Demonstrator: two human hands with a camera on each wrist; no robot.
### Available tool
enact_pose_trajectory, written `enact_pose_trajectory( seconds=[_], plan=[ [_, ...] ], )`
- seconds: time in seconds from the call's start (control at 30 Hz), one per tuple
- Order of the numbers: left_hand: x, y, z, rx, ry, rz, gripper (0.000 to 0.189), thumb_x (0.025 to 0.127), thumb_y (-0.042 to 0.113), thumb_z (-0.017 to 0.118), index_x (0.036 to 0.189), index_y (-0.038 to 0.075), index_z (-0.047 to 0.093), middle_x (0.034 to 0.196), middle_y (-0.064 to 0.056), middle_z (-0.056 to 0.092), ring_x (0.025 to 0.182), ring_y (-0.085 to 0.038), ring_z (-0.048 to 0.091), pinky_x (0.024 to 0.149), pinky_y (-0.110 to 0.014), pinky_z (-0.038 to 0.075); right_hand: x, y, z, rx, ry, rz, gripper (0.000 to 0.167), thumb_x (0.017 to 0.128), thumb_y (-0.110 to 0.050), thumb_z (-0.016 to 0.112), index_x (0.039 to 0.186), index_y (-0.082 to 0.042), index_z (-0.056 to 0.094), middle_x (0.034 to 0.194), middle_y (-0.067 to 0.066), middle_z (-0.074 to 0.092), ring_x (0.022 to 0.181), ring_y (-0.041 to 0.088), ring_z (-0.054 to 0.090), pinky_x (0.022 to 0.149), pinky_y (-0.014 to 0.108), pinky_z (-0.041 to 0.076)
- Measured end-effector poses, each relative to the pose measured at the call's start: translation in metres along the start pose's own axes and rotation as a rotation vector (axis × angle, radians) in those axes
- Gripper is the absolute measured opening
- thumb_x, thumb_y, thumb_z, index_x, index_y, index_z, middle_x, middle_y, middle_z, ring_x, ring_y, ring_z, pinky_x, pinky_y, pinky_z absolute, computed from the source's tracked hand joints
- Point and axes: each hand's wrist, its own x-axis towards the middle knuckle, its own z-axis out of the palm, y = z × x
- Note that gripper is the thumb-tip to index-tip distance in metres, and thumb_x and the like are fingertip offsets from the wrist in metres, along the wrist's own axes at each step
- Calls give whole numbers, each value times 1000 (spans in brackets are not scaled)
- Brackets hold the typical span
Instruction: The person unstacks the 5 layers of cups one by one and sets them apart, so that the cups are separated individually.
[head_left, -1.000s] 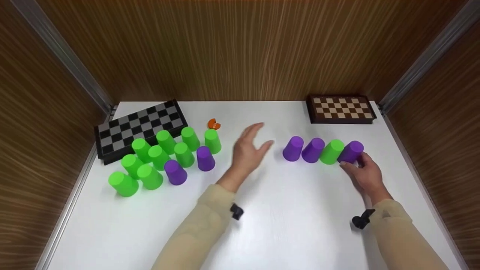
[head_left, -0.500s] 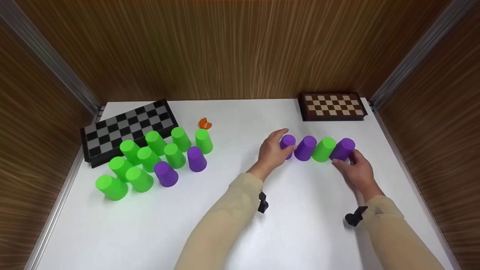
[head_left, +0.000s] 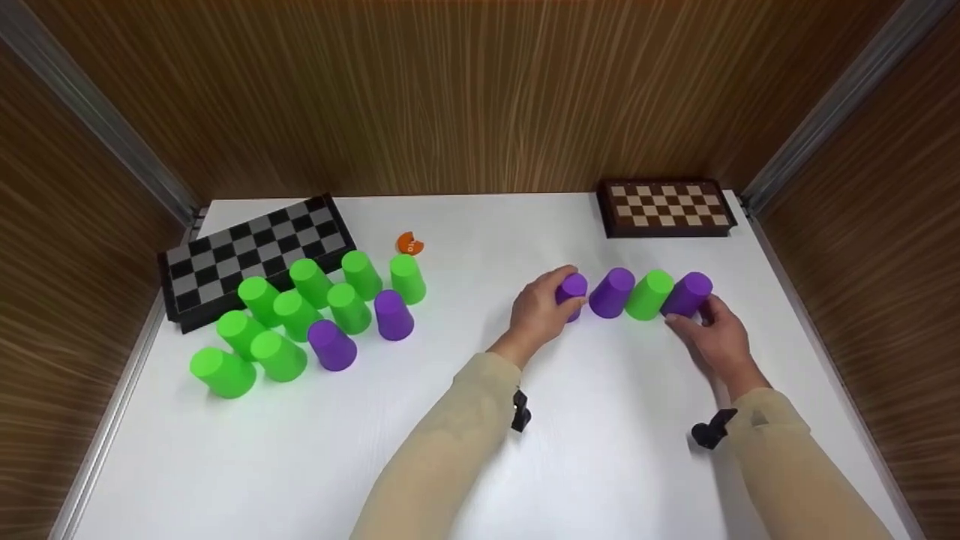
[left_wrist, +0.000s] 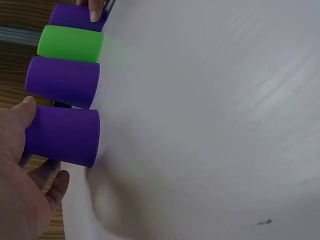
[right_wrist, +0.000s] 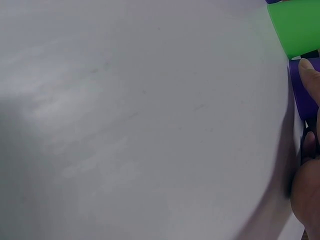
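Note:
Four upside-down cups form a row on the right half of the white table. My left hand [head_left: 541, 309] grips the leftmost purple cup [head_left: 573, 286], thumb in front and fingers behind. A narrow gap separates it from a second purple cup [left_wrist: 64, 81]. Beside that stands a green cup [head_left: 649, 295], close to the purple cup [head_left: 688, 294] at the row's right end. My right hand [head_left: 720, 341] holds this end cup low down, its thumb [right_wrist: 309, 75] across the near side. In the right wrist view, much of that hand lies beyond the frame.
Several upside-down green cups [head_left: 279, 357] and two purple cups [head_left: 332, 346] stand grouped at the left. Behind them lies a black and grey checkered board [head_left: 255, 255]. An orange piece [head_left: 409, 244] lies at the back. A brown chessboard box [head_left: 666, 208] sits back right, near the wooden walls [head_left: 465, 97].
My left hand has moved right from mid-table to the row's leftmost purple cup and taken hold of it. The right hand keeps its hold on the end purple cup.

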Motion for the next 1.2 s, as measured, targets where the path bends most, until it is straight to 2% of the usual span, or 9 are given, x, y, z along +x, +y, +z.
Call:
enact_pose_trajectory(
  seconds=[0.27, 0.4, 0.53, 0.7, 0.9, 1.0, 1.2],
  plan=[
    [-22, -10, -13, 28, 25, 12, 48, 99, 30, 79, 143, 18, 65, 139, -4, 69, 129, -22, 65, 110, -38, 50, -2, 2, -5, 5, -11, 29, 101, 97, -55, 74, 170, -9, 21, 173, 24, 17, 158, 48, 13, 126, 63, 17],
    [-40, -19, -23, -4, 39, 8, 48, 98, 29, 80, 142, 17, 66, 139, -6, 69, 129, -25, 65, 110, -41, 50, -3, 4, -8, 9, -24, 45, 104, 97, -57, 73, 170, -9, 17, 174, 23, 14, 159, 47, 10, 125, 65, 16],
    [-61, -30, -37, -40, 44, -24, 49, 97, 28, 80, 143, 17, 66, 140, -6, 68, 131, -27, 64, 111, -44, 50, -3, 6, -9, 19, -33, 58, 104, 97, -57, 73, 171, -10, 16, 174, 21, 12, 159, 46, 8, 125, 65, 14],
    [-86, -46, -61, -75, 66, -57, 50, 96, 25, 82, 143, 16, 67, 142, -8, 68, 132, -29, 63, 112, -47, 49, -4, 5, -10, 24, -32, 59, 104, 98, -56, 73, 171, -10, 15, 174, 21, 11, 159, 46, 8, 125, 65, 14],
    [-122, -67, -92, -122, 124, -58, 49, 94, 20, 84, 140, 14, 68, 138, -12, 69, 125, -31, 67, 108, -48, 52, -3, 3, -7, 8, -13, 13, 99, 99, -51, 74, 169, -5, 21, 172, 27, 18, 158, 49, 14, 125, 63, 18],
    [-139, -77, -108, -139, 174, -66, 50, 93, 19, 84, 140, 12, 68, 137, -15, 69, 124, -35, 67, 105, -50, 54, -3, 2, -5, 12, -18, 9, 99, 99, -51, 73, 169, -5, 20, 172, 27, 17, 158, 49, 14, 125, 63, 17],
    [-171, -93, -141, -125, 299, -164, 53, 92, 17, 85, 141, 11, 67, 140, -20, 67, 127, -40, 65, 107, -53, 52, -2, -2, 0, 11, -36, 13, 101, 99, -54, 72, 169, -5, 18, 173, 26, 15, 158, 49, 13, 125, 65, 17]
  ],
)
